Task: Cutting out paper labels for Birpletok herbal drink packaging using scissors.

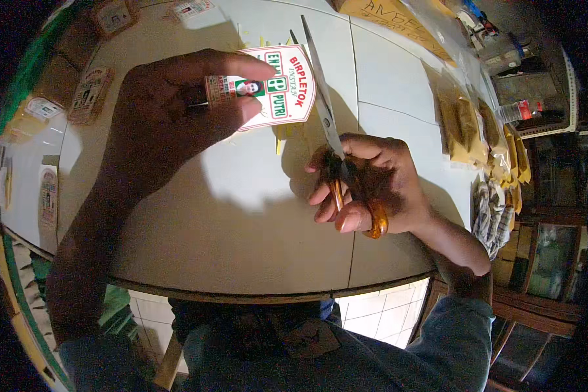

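My left hand [176, 103] pinches a white printed paper label [301, 90] with a red border between thumb and fingers, above the table. The label bears red and green writing and a small picture; its left part is hidden behind the hand. In my right hand [377, 181] is a pair of scissors [326, 115] with amber-coloured handles, the thumb through one loop. Its blades point away from me and lie along the label's right edge, slightly apart at the tips. Thin yellow paper offcuts [279, 139] lie on the table under the label.
The white tiled table [284, 255] has a dark front edge. Labelled packs [90, 95] lie on the left, with a label strip [48, 196] nearer me. Filled brown packets [460, 127], a checked cloth [490, 215] and a plastic bottle [517, 111] are on the right.
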`<control>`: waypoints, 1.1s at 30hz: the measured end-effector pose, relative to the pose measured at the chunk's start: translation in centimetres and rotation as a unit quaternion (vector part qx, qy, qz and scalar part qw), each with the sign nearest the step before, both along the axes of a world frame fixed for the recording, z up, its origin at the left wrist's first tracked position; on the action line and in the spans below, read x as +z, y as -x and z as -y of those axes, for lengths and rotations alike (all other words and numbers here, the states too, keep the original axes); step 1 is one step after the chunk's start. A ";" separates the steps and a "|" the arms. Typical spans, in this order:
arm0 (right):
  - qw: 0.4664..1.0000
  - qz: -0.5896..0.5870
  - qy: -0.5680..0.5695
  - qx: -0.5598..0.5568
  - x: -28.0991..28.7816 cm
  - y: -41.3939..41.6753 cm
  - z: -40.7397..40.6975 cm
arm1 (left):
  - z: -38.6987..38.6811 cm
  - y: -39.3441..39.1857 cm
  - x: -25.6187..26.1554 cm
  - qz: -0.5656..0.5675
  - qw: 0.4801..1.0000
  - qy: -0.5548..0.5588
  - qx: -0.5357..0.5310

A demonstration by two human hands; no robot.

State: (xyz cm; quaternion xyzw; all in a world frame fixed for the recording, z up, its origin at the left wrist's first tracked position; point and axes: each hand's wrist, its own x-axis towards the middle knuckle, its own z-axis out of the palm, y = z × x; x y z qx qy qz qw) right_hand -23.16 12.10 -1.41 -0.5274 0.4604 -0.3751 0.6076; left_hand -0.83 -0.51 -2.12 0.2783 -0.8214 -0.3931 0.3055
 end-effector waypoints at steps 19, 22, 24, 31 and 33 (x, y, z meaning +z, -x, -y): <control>0.999 -0.048 -0.001 0.014 -0.2 0.1 0.2 | -0.2 0.4 -0.3 -0.034 0.995 -0.096 -0.004; 1.000 -0.009 -0.013 0.007 -0.5 0.2 0.1 | 0.1 0.4 -0.3 -0.056 0.996 -0.070 -0.018; 1.000 0.001 0.022 0.000 -1.0 0.3 0.1 | 0.2 0.3 -0.3 -0.046 0.997 -0.059 -0.025; 0.999 -0.028 0.026 0.003 -0.7 0.2 0.2 | 0.2 0.2 -0.1 -0.048 0.996 -0.069 -0.023; 0.999 -0.015 0.045 -0.010 -1.2 0.4 0.1 | 0.2 0.3 -0.1 -0.039 0.997 -0.061 -0.009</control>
